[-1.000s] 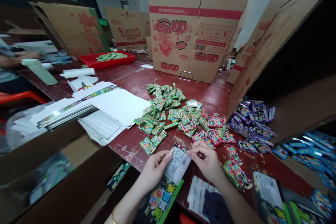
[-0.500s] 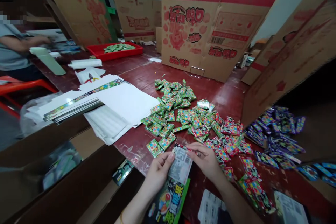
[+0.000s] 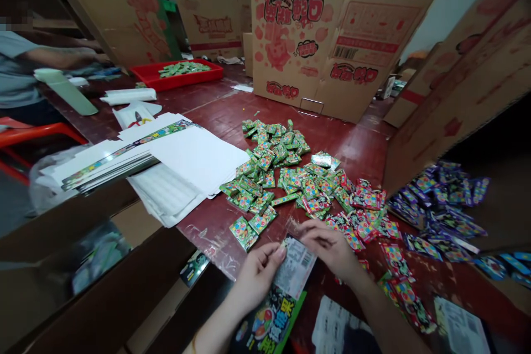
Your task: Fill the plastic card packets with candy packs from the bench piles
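Observation:
My left hand point(image 3: 258, 275) is closed on the left edge of a flat black-and-green candy packet point(image 3: 269, 318), thumb on its pale printed panel point(image 3: 295, 266), which has a barcode. The packet tilts up to the right, its lower end cut off by the frame. My right hand point(image 3: 334, 250) is at the panel's upper right corner with fingers curled together; whatever is in them is hidden. Just beyond the hands lie heaped green candy sachets point(image 3: 262, 220), and red candy sachets point(image 3: 367, 227) spread to the right.
Purple sachets point(image 3: 440, 199) fill an open carton at right. White sheets point(image 3: 203, 157) are stacked at left, above an open box point(image 3: 112, 287). Tall cartons point(image 3: 290, 38) stand behind. A red tray point(image 3: 178, 82) holds green sachets. A co-worker's arm point(image 3: 62, 57) shows far left.
The packet's upper end and both hands have shifted slightly right. Red showing by my right fingertips earlier is no longer visible, and the barcode is now uncovered. The co-worker's arm has extended right.

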### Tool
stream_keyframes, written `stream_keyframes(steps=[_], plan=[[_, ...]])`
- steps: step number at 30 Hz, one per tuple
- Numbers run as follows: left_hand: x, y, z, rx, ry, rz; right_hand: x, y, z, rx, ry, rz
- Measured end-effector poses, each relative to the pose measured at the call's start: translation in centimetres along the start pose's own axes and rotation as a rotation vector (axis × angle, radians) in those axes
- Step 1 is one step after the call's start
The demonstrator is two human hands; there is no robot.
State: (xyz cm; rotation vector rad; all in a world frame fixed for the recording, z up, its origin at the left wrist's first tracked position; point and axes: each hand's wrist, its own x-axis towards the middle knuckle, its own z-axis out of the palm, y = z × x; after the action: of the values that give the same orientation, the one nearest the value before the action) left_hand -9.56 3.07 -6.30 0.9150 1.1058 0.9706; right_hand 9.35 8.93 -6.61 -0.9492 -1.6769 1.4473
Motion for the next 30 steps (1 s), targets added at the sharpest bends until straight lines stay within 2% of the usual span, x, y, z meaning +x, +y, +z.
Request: stream_keyframes(steps=[2,3,4,6,7,8,10,12,14,17,20,22,25,30], plan=[[0.1,0.4,-0.2,0.019,0.005,0.004,0.8,-0.5,-0.7,-0.085,-0.068,-0.048],[0.3,0.6,-0.3,0.016,0.017,0.001,1.6,-0.5,-1.3,-0.124,-0.018,-0.061],[0.4,0.8,-0.5,0.006,0.031,-0.005,2.7,-0.3,-2.0,-0.159,0.098,-0.068],[0.6,1.0,-0.9,-0.028,0.055,-0.026,5.5,0.6,-3.6,-0.218,0.421,-0.053],[0.6,1.1,-1.0,-0.05,0.058,-0.038,7.0,1.3,-4.4,-0.231,0.531,-0.035],[0.6,1.1,-1.1,-0.069,0.058,-0.049,8.6,2.0,-5.1,-0.234,0.586,-0.012],[0.5,1.1,-1.2,-0.087,0.059,-0.054,11.0,3.1,-5.9,-0.218,0.592,0.035],[0.2,1.0,-1.3,-0.086,0.066,-0.048,11.8,3.4,-6.0,-0.178,0.554,0.064],[-0.1,0.6,-1.4,-0.09,0.084,-0.046,10.7,2.7,-5.8,-0.131,0.52,0.064],[-0.6,0.0,-1.1,-0.1,0.119,-0.042,6.7,0.2,-5.1,-0.024,0.403,0.066],[-1.7,-0.1,0.1,-0.058,0.106,-0.012,2.4,-2.5,-3.5,0.104,0.283,0.029],[-2.6,0.1,1.3,-0.044,0.059,0.007,0.2,-3.7,-2.3,0.117,0.272,-0.013],[-4.3,0.4,2.9,-0.064,0.022,0.018,-2.3,-4.4,-1.1,0.03,0.233,-0.03],[-7.0,-0.4,4.2,-0.062,0.033,0.005,-5.8,-4.0,-0.9,-0.047,0.241,-0.037]])
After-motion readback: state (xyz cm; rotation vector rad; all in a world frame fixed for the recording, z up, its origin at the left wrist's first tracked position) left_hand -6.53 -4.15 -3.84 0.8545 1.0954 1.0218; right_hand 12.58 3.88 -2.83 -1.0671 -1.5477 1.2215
